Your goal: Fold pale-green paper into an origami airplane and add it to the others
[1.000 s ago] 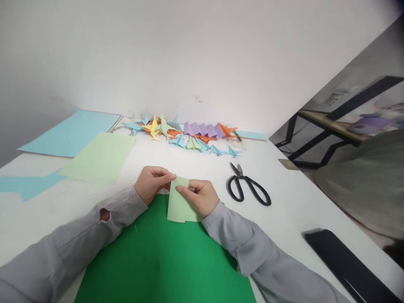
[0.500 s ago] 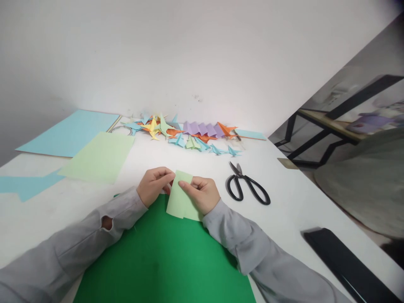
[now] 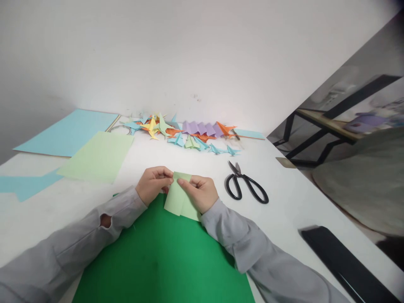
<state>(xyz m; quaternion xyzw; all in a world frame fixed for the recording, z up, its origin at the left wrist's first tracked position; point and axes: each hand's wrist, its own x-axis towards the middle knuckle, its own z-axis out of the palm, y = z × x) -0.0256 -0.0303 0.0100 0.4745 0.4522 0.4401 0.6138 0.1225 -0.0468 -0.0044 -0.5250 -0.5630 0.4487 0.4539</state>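
Head view: right fingers (image 3: 187, 187) hold pale-green paper (image 3: 174, 201); left fingers (image 3: 164, 182) seemingly pinch edge.

Paper (image 3: 175, 201): 1 pale green piece, plain, small. You have it folded, 2 panels showing, with a slight step in the lower edge where they meet. Pose: tilted upright, lower left corner free, right panel partly hidden. You hold it between your left hand (image 3: 153, 185) and right hand (image 3: 202, 194), over the green sheet's (image 3: 164, 256) far end.
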